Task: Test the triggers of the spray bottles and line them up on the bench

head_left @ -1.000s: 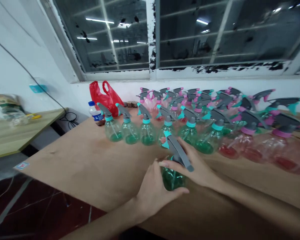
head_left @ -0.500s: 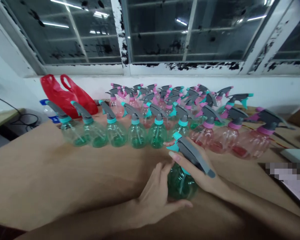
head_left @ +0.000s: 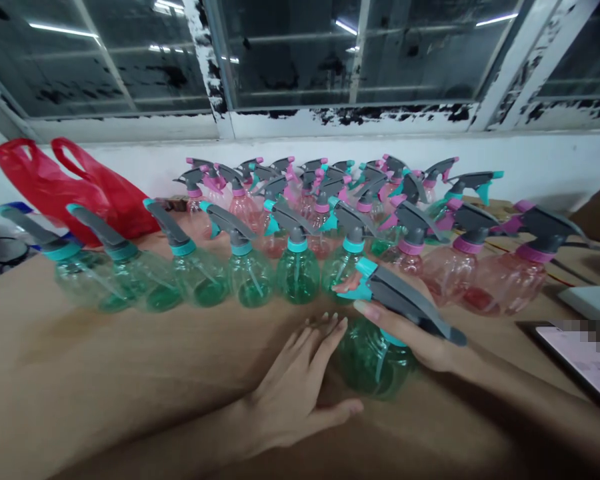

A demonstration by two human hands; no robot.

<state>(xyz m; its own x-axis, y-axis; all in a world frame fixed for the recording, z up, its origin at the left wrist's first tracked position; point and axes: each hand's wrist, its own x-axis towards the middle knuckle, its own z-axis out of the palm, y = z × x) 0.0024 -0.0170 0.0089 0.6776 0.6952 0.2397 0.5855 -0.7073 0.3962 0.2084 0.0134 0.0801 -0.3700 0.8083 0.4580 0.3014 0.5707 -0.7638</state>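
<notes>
A green see-through spray bottle [head_left: 375,363] with a grey and turquoise trigger head stands near the front of the table, leaning slightly. My right hand [head_left: 415,333] is wrapped round its neck just below the spray head, the thumb in front and other fingers partly hidden behind. To the left of that bottle is my left hand [head_left: 297,383], fingers stretched out and thumb apart, holding nothing. Behind both hands runs a front row of spray bottles: green ones such as this spray bottle [head_left: 299,277] at left and middle, pink ones such as this spray bottle [head_left: 450,273] at right.
More pink and green spray bottles [head_left: 325,193] crowd behind the front row, near the wall. A red plastic bag [head_left: 95,200] sits at the back left. On the right lie a phone [head_left: 580,360] and a white box-like object [head_left: 593,303]. Windows rise behind.
My left hand has come away from the green spray bottle, its fingers now straighter. My right hand still grips the bottle, which appears slightly further right. The view has shifted closer.
</notes>
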